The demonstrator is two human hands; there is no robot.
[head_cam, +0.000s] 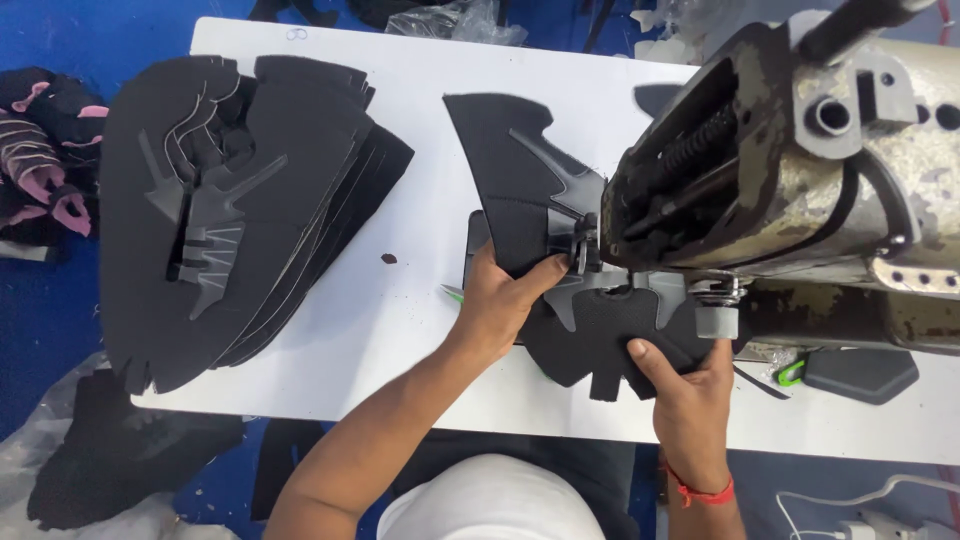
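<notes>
The black shoe-upper piece (560,250) lies on the white tabletop (400,310), spread from the far centre of the surface down toward the near edge, with its middle passing under the head of the worn, grey-green sewing machine (800,180) that fills the right side of the view. The left hand (500,300) rests on the left part of that piece, just beside the needle area; its grip is partly closed, thumb extended along the fabric and the remaining fingers curled at the piece's edge, pressing it flat. The right hand (690,385) is at the lower right lobe of the same piece, near the front edge of the tabletop; its grip pinches the fabric, thumb on top and the other fingers underneath or behind, out of sight. A red thread band (700,492) circles the right wrist. A small green object (452,292) shows just left of the left hand, partly hidden; its kind cannot be told. To the left, well apart from both hands, a fanned stack of matching black pieces (240,200) sits on the tabletop, overhanging its left edge. A small dark scrap (389,258) lies between the stack and the worked piece. A dark grey pad (860,372) sits below the machine at the right.
</notes>
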